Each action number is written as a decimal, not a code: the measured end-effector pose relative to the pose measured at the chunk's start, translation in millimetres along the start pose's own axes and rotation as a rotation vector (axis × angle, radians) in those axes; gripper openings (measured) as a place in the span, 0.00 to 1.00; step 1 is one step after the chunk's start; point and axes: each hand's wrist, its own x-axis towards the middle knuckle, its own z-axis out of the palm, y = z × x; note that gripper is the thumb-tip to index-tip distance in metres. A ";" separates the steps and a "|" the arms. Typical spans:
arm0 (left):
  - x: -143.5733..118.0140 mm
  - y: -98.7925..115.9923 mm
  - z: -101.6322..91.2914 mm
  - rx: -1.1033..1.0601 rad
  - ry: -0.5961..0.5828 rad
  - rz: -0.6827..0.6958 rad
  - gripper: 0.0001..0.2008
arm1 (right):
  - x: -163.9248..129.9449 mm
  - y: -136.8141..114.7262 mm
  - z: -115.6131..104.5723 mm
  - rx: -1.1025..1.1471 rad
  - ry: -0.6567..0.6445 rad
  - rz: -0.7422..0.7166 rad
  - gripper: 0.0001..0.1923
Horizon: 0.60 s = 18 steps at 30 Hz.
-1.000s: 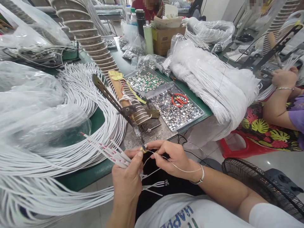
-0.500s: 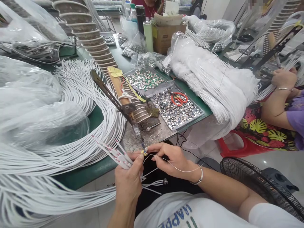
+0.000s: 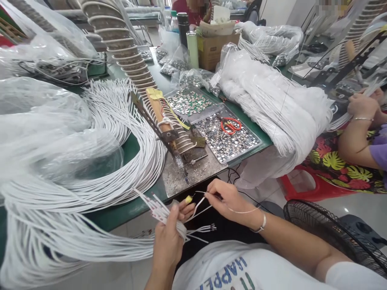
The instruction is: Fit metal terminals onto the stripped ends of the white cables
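Observation:
My left hand [image 3: 169, 235] is closed around a bundle of white cables [image 3: 159, 210] whose ends, some with reddish marks, fan out above the thumb. A small yellow piece [image 3: 188, 199] shows at its fingertips; I cannot make out whether it is worn or held. My right hand [image 3: 226, 203] pinches a thin pale wire [image 3: 243, 211] that trails back over the wrist, its tip pointing toward the left fingers. Beyond both hands, a soldering iron [image 3: 180, 163] with a wooden handle [image 3: 160, 109] is clamped at a slant, tip downward, apart from the hands.
Many white cables [image 3: 142, 169] curve across the green table at left. A tray of small metal parts [image 3: 223, 141] holds red-handled scissors [image 3: 231, 125]. Bagged cables [image 3: 272, 96] lie at right, near a co-worker's hand [image 3: 363, 104]. A ribbed hose [image 3: 121, 48] hangs above; a black fan [image 3: 326, 237] stands lower right.
Both hands have drawn back from the iron's tip toward my body. My right hand has moved right, widening the gap to my left. The whole view has shifted slightly.

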 end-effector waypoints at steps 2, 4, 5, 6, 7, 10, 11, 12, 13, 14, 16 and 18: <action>-1.8 -0.2 -10.0 -0.043 0.038 -0.005 0.21 | -5.9 9.9 -16.3 -0.227 -0.174 0.058 0.10; -5.6 -1.5 -16.3 -0.011 0.001 -0.021 0.17 | -10.1 17.3 -29.2 -0.434 -0.361 0.110 0.08; -8.0 -2.6 -17.0 0.016 -0.031 -0.033 0.18 | -11.6 18.6 -32.4 -0.478 -0.408 0.116 0.06; -10.7 -3.9 -15.8 0.043 -0.058 -0.043 0.21 | -12.6 17.7 -32.8 -0.466 -0.419 0.100 0.04; -13.3 -5.4 -13.0 0.074 -0.076 -0.054 0.24 | -13.3 14.6 -30.3 -0.402 -0.401 0.060 0.06; -19.5 -8.6 0.7 0.159 -0.090 -0.049 0.31 | -13.7 -3.3 -9.3 -0.073 -0.307 -0.139 0.13; -20.7 -9.0 5.1 0.192 -0.095 -0.039 0.33 | -13.2 -9.9 -0.3 0.009 -0.290 -0.184 0.13; -21.6 -9.1 8.7 0.228 -0.104 -0.028 0.34 | -12.5 -15.7 8.3 0.063 -0.284 -0.205 0.11; -22.1 -8.9 11.4 0.266 -0.116 -0.011 0.34 | -11.6 -20.5 15.7 0.102 -0.281 -0.208 0.10; -22.4 -8.5 13.2 0.299 -0.129 0.013 0.34 | -10.6 -24.0 21.5 0.133 -0.281 -0.201 0.09; -22.9 -7.7 15.0 0.349 -0.153 0.066 0.34 | -8.8 -27.4 27.7 0.184 -0.285 -0.156 0.07; -23.6 -7.1 16.3 0.374 -0.173 0.098 0.35 | -7.4 -27.1 28.6 0.249 -0.293 -0.091 0.05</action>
